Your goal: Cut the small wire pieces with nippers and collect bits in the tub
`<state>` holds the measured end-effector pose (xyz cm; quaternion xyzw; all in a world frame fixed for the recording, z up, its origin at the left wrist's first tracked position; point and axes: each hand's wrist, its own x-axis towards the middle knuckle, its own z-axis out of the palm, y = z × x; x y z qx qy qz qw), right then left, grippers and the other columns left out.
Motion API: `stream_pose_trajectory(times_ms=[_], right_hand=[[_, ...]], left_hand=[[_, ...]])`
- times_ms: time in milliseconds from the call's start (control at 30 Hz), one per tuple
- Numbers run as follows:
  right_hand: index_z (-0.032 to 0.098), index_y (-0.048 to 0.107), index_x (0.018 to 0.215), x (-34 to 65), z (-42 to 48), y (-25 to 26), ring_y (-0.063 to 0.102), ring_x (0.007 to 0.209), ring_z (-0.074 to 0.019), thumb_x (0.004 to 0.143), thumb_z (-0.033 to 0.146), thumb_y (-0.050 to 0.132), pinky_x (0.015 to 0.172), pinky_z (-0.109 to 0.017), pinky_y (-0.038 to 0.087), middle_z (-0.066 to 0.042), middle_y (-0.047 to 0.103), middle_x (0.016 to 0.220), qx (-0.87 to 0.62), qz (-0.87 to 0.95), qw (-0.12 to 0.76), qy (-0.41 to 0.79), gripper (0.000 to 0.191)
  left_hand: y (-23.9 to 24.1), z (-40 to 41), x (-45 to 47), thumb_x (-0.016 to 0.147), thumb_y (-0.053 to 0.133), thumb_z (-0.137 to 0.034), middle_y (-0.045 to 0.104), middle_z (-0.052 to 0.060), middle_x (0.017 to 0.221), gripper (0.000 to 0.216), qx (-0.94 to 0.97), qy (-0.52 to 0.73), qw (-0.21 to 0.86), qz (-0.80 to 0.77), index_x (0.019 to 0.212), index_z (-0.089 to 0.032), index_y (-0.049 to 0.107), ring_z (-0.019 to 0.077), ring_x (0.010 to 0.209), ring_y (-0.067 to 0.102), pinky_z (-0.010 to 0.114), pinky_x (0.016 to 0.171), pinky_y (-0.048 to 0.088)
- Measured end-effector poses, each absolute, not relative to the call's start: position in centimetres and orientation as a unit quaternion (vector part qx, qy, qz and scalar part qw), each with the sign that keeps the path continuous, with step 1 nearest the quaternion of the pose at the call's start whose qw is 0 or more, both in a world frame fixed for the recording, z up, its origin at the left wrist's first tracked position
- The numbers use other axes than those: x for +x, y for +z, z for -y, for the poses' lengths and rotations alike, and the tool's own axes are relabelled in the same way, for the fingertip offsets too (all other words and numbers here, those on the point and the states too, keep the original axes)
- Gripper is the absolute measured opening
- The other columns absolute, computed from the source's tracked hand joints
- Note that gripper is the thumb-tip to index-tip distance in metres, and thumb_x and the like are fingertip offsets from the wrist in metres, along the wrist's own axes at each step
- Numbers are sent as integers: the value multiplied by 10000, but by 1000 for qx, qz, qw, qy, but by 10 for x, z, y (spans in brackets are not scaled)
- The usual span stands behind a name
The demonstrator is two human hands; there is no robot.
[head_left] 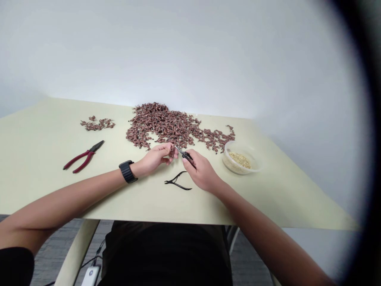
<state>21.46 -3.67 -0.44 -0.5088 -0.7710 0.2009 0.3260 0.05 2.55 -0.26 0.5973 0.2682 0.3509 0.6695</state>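
My left hand (157,158), with a black watch on the wrist, pinches a small reddish-brown piece (172,151) between its fingertips. My right hand (200,171) is closed round a small black-handled cutting tool (183,153) whose metal tip points at that piece. Both hands hover over the pale table (44,135), just in front of a big heap of the same reddish-brown pieces (169,128). A pair of black nippers (177,182) lies on the table below my hands.
Red-handled pliers (83,156) lie at the left. A small separate pile of brown pieces (97,124) sits at the back left. A clear plastic bowl (241,162) with pale bits stands to the right. A white wall runs behind the table.
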Motion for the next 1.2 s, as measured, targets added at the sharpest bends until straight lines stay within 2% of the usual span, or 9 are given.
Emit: stream_pose_trajectory(times_ms=[233, 367, 500, 633, 800, 900, 1033, 1100, 1200], right_hand=[[197, 552, 1108, 218, 36, -3, 526, 858, -203, 1039, 458, 426, 779, -316, 388, -74, 597, 988, -520, 766, 327, 189, 298], [198, 538, 967, 214, 36, -2, 472, 763, -153, 1035, 483, 409, 686, -272, 379, -23, 532, 851, -503, 710, 348, 349, 321], [200, 543, 966, 210, 36, 2, 261, 599, -96, 1005, 541, 420, 488, -207, 223, 8, 386, 795, -479, 563, 321, 592, 365], [192, 530, 978, 212, 36, 12, 135, 581, -81, 962, 561, 499, 453, -174, 125, 24, 330, 782, -426, 437, 304, 732, 371], [173, 552, 967, 220, 33, 19, 151, 586, -88, 952, 574, 502, 449, -183, 115, 17, 319, 764, -369, 369, 253, 815, 404], [179, 557, 995, 220, 30, 13, 165, 582, -96, 970, 591, 435, 459, -202, 124, 14, 336, 761, -409, 424, 271, 761, 430], [185, 563, 991, 216, 29, -1, 373, 657, -118, 995, 525, 451, 572, -236, 312, -7, 470, 800, -524, 638, 379, 418, 358], [180, 572, 1034, 216, 30, -5, 462, 746, -144, 1002, 474, 480, 680, -270, 371, -25, 535, 847, -528, 715, 377, 260, 310], [179, 565, 1146, 219, 32, -7, 506, 796, -170, 1015, 430, 480, 750, -299, 394, -50, 575, 918, -519, 767, 340, 162, 295]], left_hand=[[7, -25, -4, 952, 575, -532, 582, 20, 763, 373, 735, 364, 470, -326, 915, -179, 687, 125, 675, 479, 252, 635, 372], [7, -25, -6, 979, 544, -489, 655, 48, 831, 349, 794, 369, 346, -337, 949, -193, 726, 150, 737, 551, 273, 694, 403], [0, -29, -12, 1011, 481, -421, 667, 80, 879, 339, 862, 340, 183, -329, 1042, -216, 749, 181, 806, 587, 300, 750, 422], [-10, -38, -20, 1021, 429, -349, 679, 117, 974, 369, 878, 318, 143, -327, 1232, -228, 707, 201, 877, 614, 315, 786, 464], [-10, -47, -26, 989, 477, -316, 694, 129, 998, 379, 898, 285, 120, -313, 1289, -240, 696, 227, 939, 606, 347, 848, 479], [-3, -44, -21, 990, 509, -353, 696, 105, 947, 313, 874, 322, 172, -320, 1133, -224, 756, 203, 890, 600, 318, 822, 463], [1, -35, -11, 968, 560, -477, 618, 38, 731, 391, 777, 346, 399, -342, 827, -150, 722, 111, 625, 501, 238, 615, 404], [1, -33, -7, 939, 594, -530, 580, 19, 709, 430, 718, 337, 507, -338, 850, -125, 708, 78, 546, 417, 219, 525, 340], [0, -31, -6, 908, 641, -549, 581, 25, 757, 449, 674, 333, 577, -319, 907, -106, 713, 61, 543, 400, 210, 495, 310]])
